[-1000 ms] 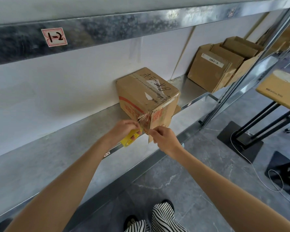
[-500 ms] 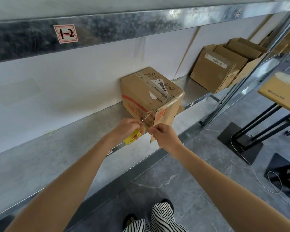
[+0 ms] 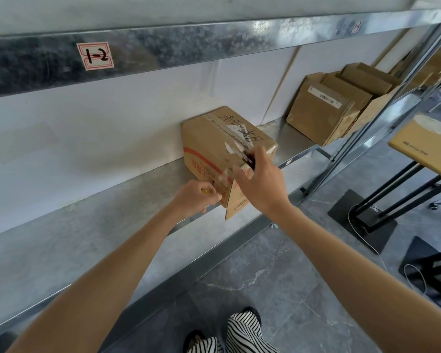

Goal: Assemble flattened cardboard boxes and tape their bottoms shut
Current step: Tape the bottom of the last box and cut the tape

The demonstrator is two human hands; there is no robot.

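Striped shoes (image 3: pixel 242 335), one pair, on the grey stone floor (image 3: pixel 265 276) at the bottom edge. Two bare forearms reach up to a metal shelf (image 3: pixel 87 225). Left hand (image 3: pixel 196 197): fingers curled round a yellow item (image 3: pixel 205 191), only a sliver of it visible, at the lower near corner of the cardboard box (image 3: pixel 211 141). Clear tape (image 3: pixel 220 178): a crinkled strip running from the left hand up onto that corner. Right hand (image 3: pixel 261 183): fingers straight and spread, laid flat over the box's near upper corner, thumb on the taped edge. Cardboard box: stands on the shelf, back against the white wall (image 3: pixel 112 128), black handwriting and old tape on top, red print on the side. Loose flap (image 3: pixel 233 203): hangs out below the right hand, past the shelf edge. Further right on the same shelf, open cardboard boxes (image 3: pixel 323 115), grouped. Beside the rack, a tan board (image 3: pixel 423 146) on a black stand. Above, a shelf beam with a label (image 3: pixel 95 56) reading "1-2".
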